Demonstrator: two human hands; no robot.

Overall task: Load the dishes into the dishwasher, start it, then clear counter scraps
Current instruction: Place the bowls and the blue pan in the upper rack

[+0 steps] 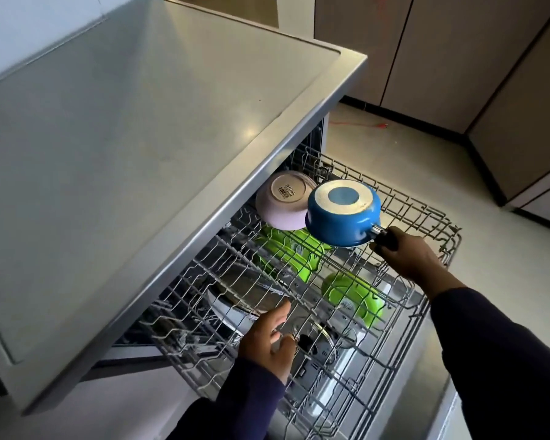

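Now your right hand is gripping the blue saucepan by its stiff black handle; it's rigid, probably fairly light; left hand is hovering open.

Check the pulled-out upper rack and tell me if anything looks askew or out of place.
Nothing looks spilled or damaged. The blue saucepan is upside down and tilted against the pink bowl, but the right hand holds its handle, so it isn't placed yet. The bowl also leans, with a barcode sticker on its base.
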